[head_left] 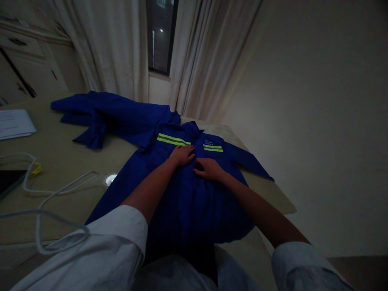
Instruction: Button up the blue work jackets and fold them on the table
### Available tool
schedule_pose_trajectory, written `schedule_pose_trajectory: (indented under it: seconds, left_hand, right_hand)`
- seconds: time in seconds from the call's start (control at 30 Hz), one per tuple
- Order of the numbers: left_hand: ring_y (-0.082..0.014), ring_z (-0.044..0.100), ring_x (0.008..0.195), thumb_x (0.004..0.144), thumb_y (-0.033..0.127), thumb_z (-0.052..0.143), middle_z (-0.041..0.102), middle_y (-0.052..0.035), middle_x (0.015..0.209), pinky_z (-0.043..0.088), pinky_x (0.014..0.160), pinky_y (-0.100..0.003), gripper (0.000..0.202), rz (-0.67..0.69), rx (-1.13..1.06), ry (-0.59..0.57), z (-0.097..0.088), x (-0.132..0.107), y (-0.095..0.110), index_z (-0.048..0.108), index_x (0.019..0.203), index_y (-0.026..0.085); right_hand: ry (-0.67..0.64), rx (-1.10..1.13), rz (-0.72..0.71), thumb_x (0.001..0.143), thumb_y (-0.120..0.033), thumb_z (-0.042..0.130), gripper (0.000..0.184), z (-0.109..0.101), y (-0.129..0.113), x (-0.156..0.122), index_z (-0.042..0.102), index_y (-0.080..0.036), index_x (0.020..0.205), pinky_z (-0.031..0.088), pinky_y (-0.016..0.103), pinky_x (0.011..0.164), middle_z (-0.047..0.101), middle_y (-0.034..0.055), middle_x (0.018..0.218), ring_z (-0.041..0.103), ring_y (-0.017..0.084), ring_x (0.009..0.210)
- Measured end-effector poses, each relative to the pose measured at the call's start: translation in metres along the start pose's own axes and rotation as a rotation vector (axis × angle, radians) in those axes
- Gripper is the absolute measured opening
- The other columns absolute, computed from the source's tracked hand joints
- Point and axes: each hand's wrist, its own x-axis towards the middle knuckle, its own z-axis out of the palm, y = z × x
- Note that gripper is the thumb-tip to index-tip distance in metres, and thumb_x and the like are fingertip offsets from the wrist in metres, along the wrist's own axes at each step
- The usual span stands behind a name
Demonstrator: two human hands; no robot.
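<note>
The left hand (182,155) lies flat on the blue jacket (188,202). The right hand (209,169) curls on its front; whether it pinches cloth, I cannot tell.

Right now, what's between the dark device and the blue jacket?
The head view shows a pale cable, a yellow item and a round white object between device and jacket.
</note>
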Motion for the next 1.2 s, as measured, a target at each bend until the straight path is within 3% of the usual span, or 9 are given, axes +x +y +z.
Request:
schedule_pose_trajectory:
  seconds: [0.17, 0.37, 0.47, 0.63, 0.9, 1.03, 1.2]
  left_hand:
    - [-0.0248, 0.040, 0.152, 0.103, 0.049, 0.036, 0.045, -0.0049, 0.164, 0.029, 0.123, -0.047, 0.057, 0.001, -0.002, 0.004, 0.001, 0.000, 0.000, 0.048, 0.155, 0.030]
    - [-0.0254, 0.040, 0.152, 0.103, 0.059, 0.032, 0.045, -0.0048, 0.164, 0.029, 0.122, -0.047, 0.061, -0.001, -0.008, 0.003, 0.000, -0.001, 0.002, 0.046, 0.157, 0.032]
    - [-0.0277, 0.037, 0.154, 0.100, 0.067, 0.033, 0.042, -0.0061, 0.166, 0.028, 0.122, -0.048, 0.068, 0.017, 0.012, -0.024, -0.001, -0.002, 0.003, 0.047, 0.157, 0.033]
    - [-0.0275, 0.030, 0.157, 0.098, 0.064, 0.040, 0.033, -0.0049, 0.170, 0.024, 0.124, -0.049, 0.067, 0.011, 0.053, -0.089, -0.003, -0.003, 0.003, 0.043, 0.159, 0.036]
    - [-0.0277, 0.027, 0.158, 0.099, 0.065, 0.038, 0.030, -0.0052, 0.171, 0.021, 0.125, -0.052, 0.067, -0.014, 0.027, -0.124, -0.005, -0.002, 0.006, 0.043, 0.159, 0.036]
    - [-0.0279, 0.026, 0.159, 0.097, 0.071, 0.037, 0.029, -0.0052, 0.172, 0.021, 0.126, -0.052, 0.073, -0.011, 0.029, -0.118, -0.005, -0.001, 0.006, 0.041, 0.160, 0.035]
    - [-0.0290, 0.026, 0.159, 0.096, 0.074, 0.037, 0.029, -0.0076, 0.172, 0.021, 0.126, -0.052, 0.077, -0.006, 0.028, -0.120, -0.003, -0.001, 0.005, 0.040, 0.161, 0.031]
  right_hand:
    - [0.012, -0.153, 0.041, 0.101, -0.037, 0.054, 0.023, 0.004, -0.008, 0.001, 0.066, -0.021, 0.111, 0.044, 0.028, 0.075, 0.076, 0.0092, 0.109, 0.071, 0.023, 0.097]
    - [-0.029, -0.217, 0.010, 0.109, -0.035, 0.037, 0.033, 0.005, -0.012, 0.006, 0.061, -0.018, 0.123, 0.048, 0.030, 0.078, 0.075, 0.0135, 0.117, 0.072, 0.025, 0.102]
    - [-0.058, -0.191, -0.011, 0.111, -0.040, 0.036, 0.034, 0.004, -0.010, 0.009, 0.059, -0.019, 0.126, 0.050, 0.031, 0.079, 0.073, 0.0126, 0.123, 0.072, 0.025, 0.105]
    - [-0.087, -0.150, -0.105, 0.111, -0.037, 0.040, 0.028, 0.001, -0.009, 0.011, 0.060, -0.023, 0.124, 0.049, 0.028, 0.081, 0.070, 0.0099, 0.131, 0.071, 0.023, 0.110]
    - [-0.110, -0.199, -0.156, 0.110, -0.033, 0.044, 0.024, -0.006, -0.011, 0.006, 0.065, -0.021, 0.114, 0.044, 0.026, 0.075, 0.074, 0.0109, 0.117, 0.071, 0.022, 0.105]
    - [-0.111, -0.205, -0.189, 0.110, -0.035, 0.044, 0.027, -0.002, -0.011, 0.000, 0.066, -0.020, 0.108, 0.042, 0.026, 0.075, 0.074, 0.0106, 0.109, 0.070, 0.021, 0.102]
    - [-0.069, -0.134, -0.131, 0.111, -0.038, 0.042, 0.029, 0.006, -0.008, -0.008, 0.065, -0.020, 0.107, 0.040, 0.026, 0.078, 0.075, 0.0090, 0.106, 0.070, 0.019, 0.100]
